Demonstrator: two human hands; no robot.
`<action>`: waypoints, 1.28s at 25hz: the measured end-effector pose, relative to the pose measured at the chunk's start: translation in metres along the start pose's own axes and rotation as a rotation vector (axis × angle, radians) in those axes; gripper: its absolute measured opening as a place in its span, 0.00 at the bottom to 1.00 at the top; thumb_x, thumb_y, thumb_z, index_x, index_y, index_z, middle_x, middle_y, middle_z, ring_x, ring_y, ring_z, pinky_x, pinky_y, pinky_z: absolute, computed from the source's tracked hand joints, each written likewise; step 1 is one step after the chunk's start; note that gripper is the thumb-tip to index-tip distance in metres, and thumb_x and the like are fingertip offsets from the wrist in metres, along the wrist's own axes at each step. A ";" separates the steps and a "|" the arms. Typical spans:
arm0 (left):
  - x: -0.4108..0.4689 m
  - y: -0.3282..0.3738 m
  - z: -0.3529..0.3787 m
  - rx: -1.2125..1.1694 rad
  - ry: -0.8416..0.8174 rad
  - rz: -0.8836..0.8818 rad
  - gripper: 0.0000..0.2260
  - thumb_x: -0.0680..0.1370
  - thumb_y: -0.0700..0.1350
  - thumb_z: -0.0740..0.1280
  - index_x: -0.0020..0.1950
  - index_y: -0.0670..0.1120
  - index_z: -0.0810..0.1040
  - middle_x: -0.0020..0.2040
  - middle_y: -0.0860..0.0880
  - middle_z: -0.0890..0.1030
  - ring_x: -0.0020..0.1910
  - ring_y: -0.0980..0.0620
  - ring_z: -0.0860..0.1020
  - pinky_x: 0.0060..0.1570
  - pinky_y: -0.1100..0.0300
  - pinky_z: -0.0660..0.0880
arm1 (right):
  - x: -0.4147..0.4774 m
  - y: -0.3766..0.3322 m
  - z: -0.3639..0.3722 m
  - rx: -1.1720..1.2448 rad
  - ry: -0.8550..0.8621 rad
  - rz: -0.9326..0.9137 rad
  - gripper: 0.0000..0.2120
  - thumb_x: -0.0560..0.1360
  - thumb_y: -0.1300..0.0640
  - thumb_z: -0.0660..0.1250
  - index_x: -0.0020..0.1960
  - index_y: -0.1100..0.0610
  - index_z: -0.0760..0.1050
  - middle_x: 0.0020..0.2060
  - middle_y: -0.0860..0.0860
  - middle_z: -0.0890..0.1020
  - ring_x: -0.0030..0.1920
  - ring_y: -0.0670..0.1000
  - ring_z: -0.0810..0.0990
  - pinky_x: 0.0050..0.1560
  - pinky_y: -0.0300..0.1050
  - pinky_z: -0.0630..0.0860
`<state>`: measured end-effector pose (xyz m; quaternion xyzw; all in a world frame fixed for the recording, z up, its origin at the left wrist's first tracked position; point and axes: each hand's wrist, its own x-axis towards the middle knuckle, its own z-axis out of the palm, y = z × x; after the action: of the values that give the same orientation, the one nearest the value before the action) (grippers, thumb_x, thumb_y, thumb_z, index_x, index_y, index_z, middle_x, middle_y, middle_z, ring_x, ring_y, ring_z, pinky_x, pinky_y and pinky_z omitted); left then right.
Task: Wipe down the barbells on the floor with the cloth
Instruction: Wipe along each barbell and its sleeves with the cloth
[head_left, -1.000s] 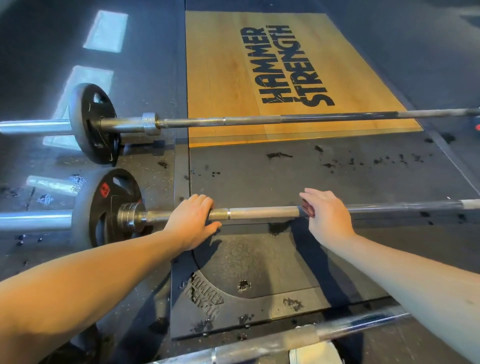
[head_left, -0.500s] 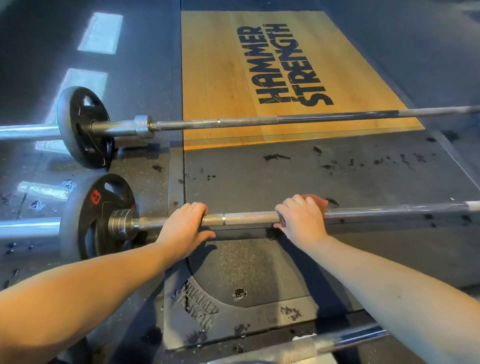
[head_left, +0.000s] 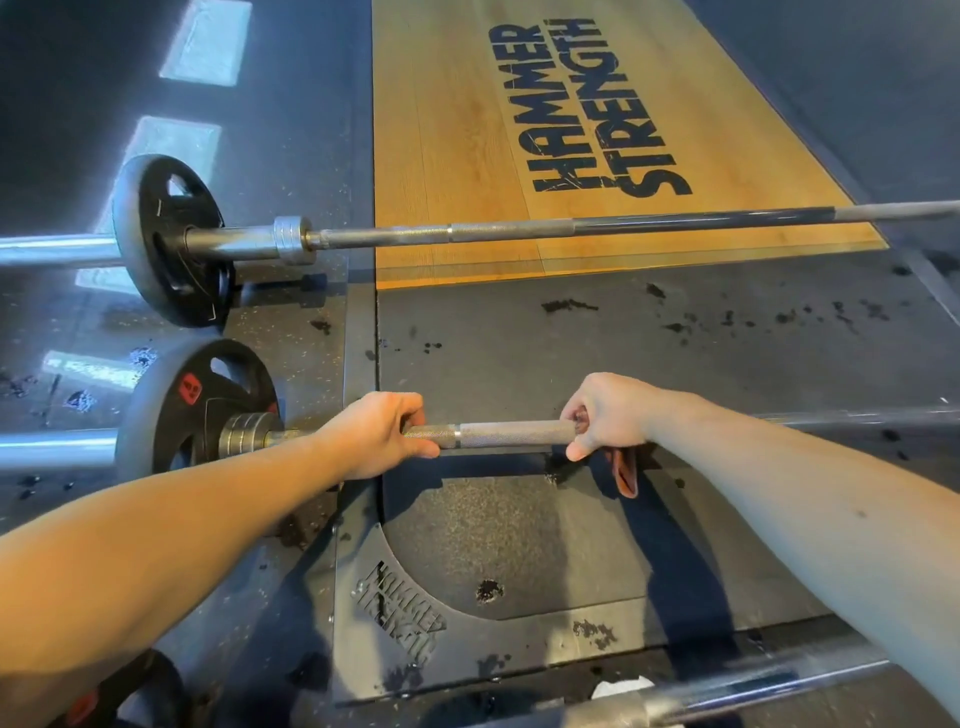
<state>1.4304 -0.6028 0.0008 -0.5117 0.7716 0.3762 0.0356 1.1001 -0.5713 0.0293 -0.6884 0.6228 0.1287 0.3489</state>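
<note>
A steel barbell (head_left: 511, 434) lies across the dark rubber floor in front of me, with a black plate (head_left: 182, 410) on its left end. My left hand (head_left: 371, 434) grips the bar just right of the collar. My right hand (head_left: 605, 415) is wrapped round the bar further right and holds a reddish cloth (head_left: 626, 470) against it; a corner of the cloth hangs below the hand. A second barbell (head_left: 509, 231) with a black plate (head_left: 166, 241) lies farther away, across the wooden platform's near edge.
A wooden platform (head_left: 452, 130) with black lettering fills the far middle. A dark metal floor frame (head_left: 395, 618) with embossed lettering sits below the hands. A third bar (head_left: 727, 693) crosses the bottom right, with something white (head_left: 621, 686) beside it. Part of a plate (head_left: 130, 696) shows at bottom left.
My right hand has slid left along the near bar with the cloth and curled round it. The cloth's corner now hangs below the hand. My left hand's grip has stayed near the collar.
</note>
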 end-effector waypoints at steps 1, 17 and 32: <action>0.004 0.000 -0.003 -0.052 -0.045 -0.028 0.12 0.72 0.55 0.78 0.46 0.52 0.78 0.43 0.50 0.82 0.42 0.51 0.80 0.46 0.52 0.80 | 0.003 0.000 -0.005 0.052 -0.064 0.021 0.12 0.67 0.46 0.81 0.47 0.47 0.85 0.36 0.46 0.85 0.35 0.46 0.81 0.41 0.45 0.77; -0.025 0.001 -0.010 0.348 0.086 0.075 0.24 0.79 0.63 0.65 0.72 0.53 0.72 0.66 0.53 0.75 0.65 0.51 0.74 0.66 0.53 0.73 | -0.049 0.012 0.070 0.182 0.776 0.032 0.22 0.75 0.59 0.75 0.68 0.59 0.78 0.65 0.51 0.77 0.67 0.52 0.69 0.72 0.48 0.66; -0.109 -0.019 -0.001 0.624 0.123 -0.024 0.32 0.81 0.54 0.64 0.83 0.51 0.54 0.80 0.48 0.57 0.77 0.47 0.58 0.76 0.52 0.62 | -0.065 0.037 0.090 -0.246 0.670 -0.247 0.36 0.67 0.69 0.80 0.72 0.55 0.75 0.74 0.51 0.72 0.73 0.57 0.72 0.69 0.60 0.73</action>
<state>1.4979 -0.5243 0.0390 -0.5071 0.8443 0.0893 0.1485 1.0755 -0.4631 -0.0079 -0.7990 0.5945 -0.0727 0.0535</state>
